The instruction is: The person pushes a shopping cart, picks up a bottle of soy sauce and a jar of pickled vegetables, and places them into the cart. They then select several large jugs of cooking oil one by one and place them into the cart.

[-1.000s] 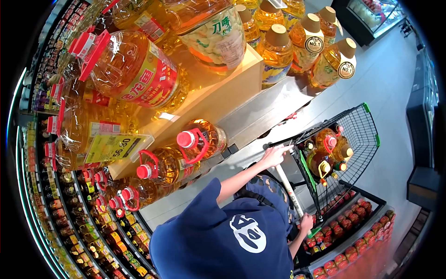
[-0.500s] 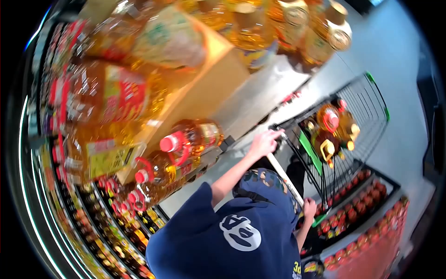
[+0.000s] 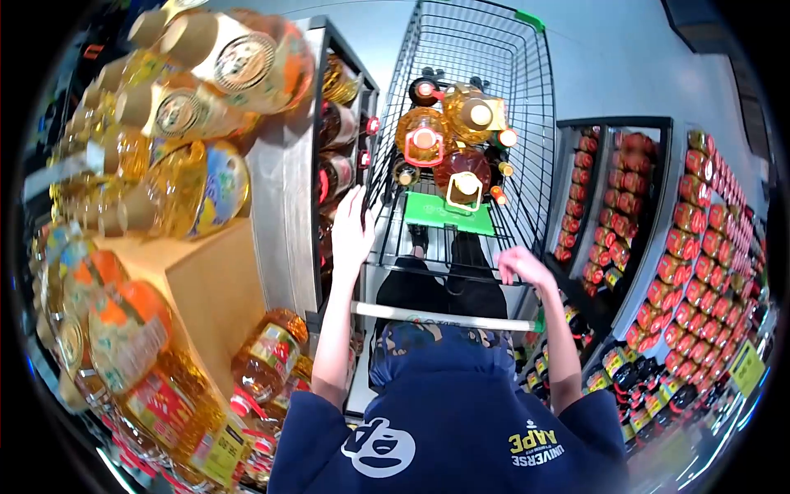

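Note:
My left hand [image 3: 352, 235] is open, its fingers stretched forward beside the left rear corner of a wire shopping cart [image 3: 545, 90]. My right hand [image 3: 527, 267] is closed, with curled fingers on the black rim at the cart's right rear. The white push handle [image 3: 436, 317] crosses between my forearms, and neither hand is on it. Inside the cart stand several bottles, among them an oil bottle with a red cap [image 3: 423, 136] and a dark bottle with a pale handle [image 3: 466, 185]. A green panel [image 3: 444, 214] lies behind them.
Large oil bottles [image 3: 177, 185] stand on a display at the left, with a cardboard box [image 3: 218, 305] and a grey shelf unit [image 3: 280, 206] beside the cart. At the right are shelves of red-lidded jars [image 3: 683, 243] with a dark frame [image 3: 613, 123].
The view has swung round, so the cart now lies straight ahead instead of to the right. My left hand has opened and its fingers point forward. The oil display appears further left.

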A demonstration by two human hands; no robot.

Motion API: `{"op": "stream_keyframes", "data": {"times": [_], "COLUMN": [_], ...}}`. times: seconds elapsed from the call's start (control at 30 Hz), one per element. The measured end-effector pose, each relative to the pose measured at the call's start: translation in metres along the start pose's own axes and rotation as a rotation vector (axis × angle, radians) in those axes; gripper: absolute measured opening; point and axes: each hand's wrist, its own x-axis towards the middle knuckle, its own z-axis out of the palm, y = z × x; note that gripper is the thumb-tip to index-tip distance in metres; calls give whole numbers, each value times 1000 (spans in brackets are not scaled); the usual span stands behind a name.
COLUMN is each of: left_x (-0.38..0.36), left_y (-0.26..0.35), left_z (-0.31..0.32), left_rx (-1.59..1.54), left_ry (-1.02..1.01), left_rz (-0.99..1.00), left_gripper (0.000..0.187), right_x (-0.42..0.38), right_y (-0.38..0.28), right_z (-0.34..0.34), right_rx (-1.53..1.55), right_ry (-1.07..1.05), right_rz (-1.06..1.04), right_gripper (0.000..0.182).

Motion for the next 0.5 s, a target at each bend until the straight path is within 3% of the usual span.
{"op": "stream_keyframes", "data": {"times": [0.07, 0.2, 0.33, 0.47, 0.5], "left_x": [43, 124, 179, 201, 200], "left_y": [14, 44, 70, 85, 85], "left_z": [19, 70, 129, 192, 210], "left_rx": [-13, -82, -76, -22, -9], "left_ry": [-37, -43, -149, -246, -187], "left_rz": [51, 249, 346, 317, 321], "left_gripper": [43, 39, 38, 50, 55], "right_x": [17, 71, 129, 184, 195], "right_y": [-21, -49, -70, -107, -118], "right_z": [-26, -98, -174, -221, -226], "right_rx": [128, 96, 58, -172, -191], "right_ry": [60, 276, 574, 657, 639], "right_rz": [-123, -319, -336, -316, -306], "right_gripper": [34, 28, 26, 29, 28]}}
